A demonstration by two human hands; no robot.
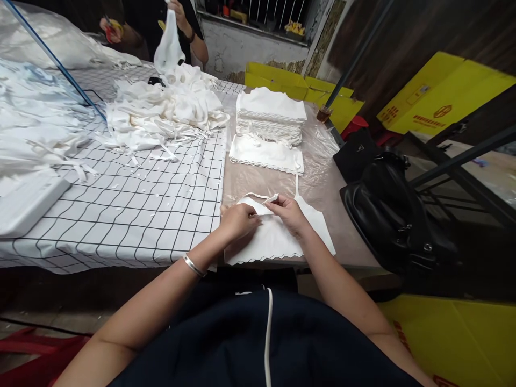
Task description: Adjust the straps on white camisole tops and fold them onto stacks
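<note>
Your left hand is pressing flat on a white cloth piece lying at the near edge of the counter, fingers together and spread on the fabric rather than gripping it. Your right hand is resting on the same piece, its grip pinching a thin white strap at the top edge. Beyond it, a neat stack of folded white pieces is sitting. A loose heap of white fabric is lying on the checked cloth. Across the counter, another person's hand is lifting a white piece.
</note>
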